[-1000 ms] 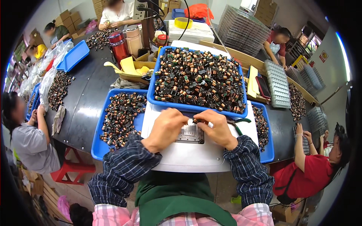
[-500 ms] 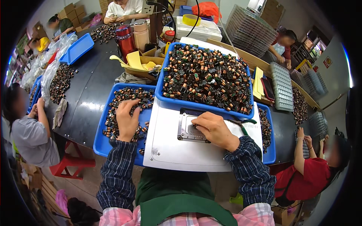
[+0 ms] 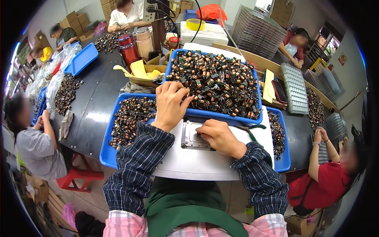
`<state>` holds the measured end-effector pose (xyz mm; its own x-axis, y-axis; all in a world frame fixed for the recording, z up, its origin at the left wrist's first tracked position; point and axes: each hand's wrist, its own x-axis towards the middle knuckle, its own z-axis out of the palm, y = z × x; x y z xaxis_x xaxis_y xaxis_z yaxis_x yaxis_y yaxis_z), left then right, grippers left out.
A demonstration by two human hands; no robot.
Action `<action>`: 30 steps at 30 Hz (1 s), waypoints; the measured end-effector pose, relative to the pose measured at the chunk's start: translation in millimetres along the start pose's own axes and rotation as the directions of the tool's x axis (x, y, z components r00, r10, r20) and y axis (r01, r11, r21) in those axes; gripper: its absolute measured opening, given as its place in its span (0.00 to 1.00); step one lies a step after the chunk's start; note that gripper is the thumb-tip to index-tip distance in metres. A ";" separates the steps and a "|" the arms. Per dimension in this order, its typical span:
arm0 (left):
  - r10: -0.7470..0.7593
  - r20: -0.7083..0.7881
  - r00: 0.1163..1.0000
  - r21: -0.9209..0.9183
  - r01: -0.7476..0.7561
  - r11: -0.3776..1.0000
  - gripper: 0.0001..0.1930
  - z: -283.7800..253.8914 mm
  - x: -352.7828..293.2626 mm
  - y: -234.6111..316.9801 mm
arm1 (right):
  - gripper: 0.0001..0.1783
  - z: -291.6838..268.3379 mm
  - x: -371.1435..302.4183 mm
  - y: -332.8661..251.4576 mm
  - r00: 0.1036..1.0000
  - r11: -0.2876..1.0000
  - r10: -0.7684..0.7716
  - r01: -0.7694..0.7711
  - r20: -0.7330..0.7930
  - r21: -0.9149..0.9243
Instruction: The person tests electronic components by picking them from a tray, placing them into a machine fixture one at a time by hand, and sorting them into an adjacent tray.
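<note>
My left hand (image 3: 170, 103) is at the near left corner of the large blue bin (image 3: 221, 114), its thumb and fingers bent together against the heap of small copper-wound coils (image 3: 215, 81). Whether one coil is between its fingertips is too small to tell. Over the metal fixture (image 3: 190, 143), my right hand (image 3: 222, 136) has its fingertips pinched low on the plate. Whatever they hold is hidden by the fingers. The fixture is set in a pale metal board (image 3: 189, 168) in front of me.
Blue trays of coils stand left (image 3: 103, 146) and right (image 3: 283, 162). Green-handled pliers (image 3: 252, 133) lie right of the fixture. Behind are a red flask (image 3: 129, 51), a carton with yellow paper (image 3: 139, 70) and clear plastic trays (image 3: 295, 89). Several people sit around the dark table (image 3: 90, 106).
My left hand has moved from the left tray of coils up and right to the large bin's corner. My right hand stays at the fixture, with its fingertips shifted slightly.
</note>
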<state>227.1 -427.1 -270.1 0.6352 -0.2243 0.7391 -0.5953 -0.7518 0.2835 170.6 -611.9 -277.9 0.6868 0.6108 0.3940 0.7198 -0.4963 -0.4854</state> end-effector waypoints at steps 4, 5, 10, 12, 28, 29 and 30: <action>0.062 -0.004 0.998 0.013 -0.062 0.998 0.09 -0.1 -0.1 11.9 | 0.10 3.3 -1.1 0.9 1.000 0.999 -0.018 0.018 -0.016 0.037; 0.076 0.001 0.997 0.035 -0.076 0.996 0.10 0.3 0.1 11.8 | 0.10 5.2 -0.5 2.5 0.999 1.000 -0.028 0.028 -0.030 0.004; 0.082 -0.036 0.996 0.061 -0.080 0.995 0.11 2.4 -6.9 7.9 | 0.10 10.3 0.2 2.9 0.999 0.999 -0.043 0.042 -0.024 -0.026; 0.083 -0.099 0.992 0.035 -0.080 0.996 0.13 3.3 -5.1 10.1 | 0.09 9.6 -1.4 0.0 0.999 0.982 -0.044 0.046 0.015 -0.180; 0.079 -0.060 0.995 -0.082 -0.084 0.993 0.12 -2.3 -11.3 7.9 | 0.12 -63.1 -18.5 23.9 0.734 0.415 0.666 -0.213 -0.136 0.884; 0.059 -0.117 0.991 -0.099 -0.071 0.993 0.12 -4.4 -11.3 10.4 | 0.12 -60.9 -18.6 26.2 0.748 0.745 0.588 -0.352 -0.309 0.566; 0.058 -0.114 0.992 -0.098 -0.069 0.993 0.12 -5.4 -13.1 12.1 | 0.12 -58.8 -18.7 27.1 0.791 0.892 0.443 -0.436 -0.423 0.119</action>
<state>208.9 -429.9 -273.0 0.5399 -0.1953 0.8188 -0.6831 -0.6701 0.2905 183.2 -673.1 -252.6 0.9045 0.0021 0.4265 0.3306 -0.6354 -0.6979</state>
